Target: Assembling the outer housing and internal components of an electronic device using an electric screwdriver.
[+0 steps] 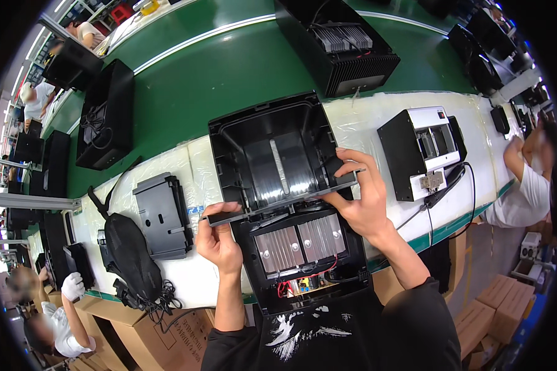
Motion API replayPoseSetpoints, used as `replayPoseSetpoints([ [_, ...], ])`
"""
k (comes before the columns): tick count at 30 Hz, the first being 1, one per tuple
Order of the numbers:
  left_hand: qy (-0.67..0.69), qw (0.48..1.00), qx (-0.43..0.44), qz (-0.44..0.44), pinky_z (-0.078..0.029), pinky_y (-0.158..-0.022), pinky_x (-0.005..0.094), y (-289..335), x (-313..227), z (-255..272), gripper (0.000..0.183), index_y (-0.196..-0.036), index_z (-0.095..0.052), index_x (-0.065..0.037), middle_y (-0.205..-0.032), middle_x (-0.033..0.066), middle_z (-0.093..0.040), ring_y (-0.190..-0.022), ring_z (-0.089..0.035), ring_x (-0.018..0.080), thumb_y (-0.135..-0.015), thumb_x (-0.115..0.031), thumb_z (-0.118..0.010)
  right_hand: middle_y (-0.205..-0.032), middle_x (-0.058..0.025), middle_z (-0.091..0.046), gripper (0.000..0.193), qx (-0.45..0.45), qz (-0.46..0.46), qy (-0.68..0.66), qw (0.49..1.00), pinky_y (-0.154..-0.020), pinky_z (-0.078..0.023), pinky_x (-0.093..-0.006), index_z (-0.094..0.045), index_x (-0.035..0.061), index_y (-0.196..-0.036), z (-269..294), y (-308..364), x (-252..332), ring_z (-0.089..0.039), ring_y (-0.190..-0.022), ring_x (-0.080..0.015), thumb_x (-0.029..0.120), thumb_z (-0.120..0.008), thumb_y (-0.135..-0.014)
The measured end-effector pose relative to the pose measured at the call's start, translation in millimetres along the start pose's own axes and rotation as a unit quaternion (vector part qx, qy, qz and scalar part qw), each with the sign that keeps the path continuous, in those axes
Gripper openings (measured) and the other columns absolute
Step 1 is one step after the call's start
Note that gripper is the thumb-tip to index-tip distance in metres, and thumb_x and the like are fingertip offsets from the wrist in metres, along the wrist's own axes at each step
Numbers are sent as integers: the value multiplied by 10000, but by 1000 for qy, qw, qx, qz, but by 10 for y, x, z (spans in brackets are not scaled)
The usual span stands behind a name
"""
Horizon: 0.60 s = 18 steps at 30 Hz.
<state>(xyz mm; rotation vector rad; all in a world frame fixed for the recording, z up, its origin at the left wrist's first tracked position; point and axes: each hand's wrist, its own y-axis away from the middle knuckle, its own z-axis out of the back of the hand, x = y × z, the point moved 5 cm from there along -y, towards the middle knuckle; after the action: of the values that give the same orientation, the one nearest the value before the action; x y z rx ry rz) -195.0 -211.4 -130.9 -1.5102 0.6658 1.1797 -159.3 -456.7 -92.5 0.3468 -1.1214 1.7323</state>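
Observation:
Stretched between my two hands is a flat black plastic panel (303, 195), seen nearly edge-on. My left hand (220, 244) pinches its left end, thumb and fingers closed on it. At the other end my right hand (366, 201) grips the panel, fingers bent over its edge. Just beyond lies a black box-shaped housing (272, 148), its hollow inside facing up. Nearer to me is an open black unit (346, 272) with two silver finned heat sinks (300, 244), red wires and a small circuit board (309, 284). Where the panel meets the housing is hard to make out.
Left on the plastic-wrapped bench lie a black plate (162, 216) and a black bag with cables (133, 256). A silver-and-black device (424, 148) with cords stands right. Black housings (105, 114) rest on the green conveyor (223, 68). Co-workers sit at both sides; cartons (495, 303) stand below.

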Motion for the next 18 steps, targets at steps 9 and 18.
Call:
replayPoseSetpoints([
  [9,17,999,-16,-37,-473,-785,315,25,-1,-14,204,-1116,-504,41,-929,136,-596,-827,-585,215,-921,5,-457,-1050,-142,-583,411,-9,19,-11,1000,-756,-496,-336,-520,25,-840,14,13,-37,-607,-947,-298,-9,-791,-534],
  [18,45,997,-29,-58,-482,-773,316,32,52,0,205,-1121,-486,52,-921,148,-594,-813,-585,213,-931,-18,-455,-938,-117,-620,455,-42,91,-11,995,-643,-514,-319,-534,38,-837,29,13,10,-629,-832,-277,94,-836,-501],
])
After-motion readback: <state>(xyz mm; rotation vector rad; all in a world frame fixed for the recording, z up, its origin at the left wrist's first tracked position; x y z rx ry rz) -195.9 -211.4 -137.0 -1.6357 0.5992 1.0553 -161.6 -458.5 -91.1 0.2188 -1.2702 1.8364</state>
